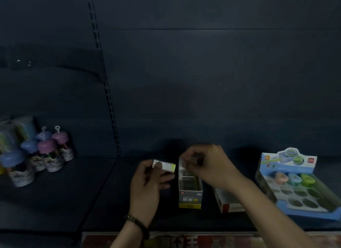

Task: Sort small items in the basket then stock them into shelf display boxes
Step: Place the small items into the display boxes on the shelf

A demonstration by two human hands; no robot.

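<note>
Left hand (147,185): fingers pinch small white packet (164,166), yellow-green end. Right hand (208,164): fingertips grip dark item (194,160), narrow display box (190,194) just below them; label lettering unreadable.

Dim dark-blue shelf (55,201), slotted upright (108,92).

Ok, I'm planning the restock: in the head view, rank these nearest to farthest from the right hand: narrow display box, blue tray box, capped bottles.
1. Narrow display box, directly under the right hand.
2. Blue tray box, off to its right.
3. Capped bottles, far left of the shelf.
</note>
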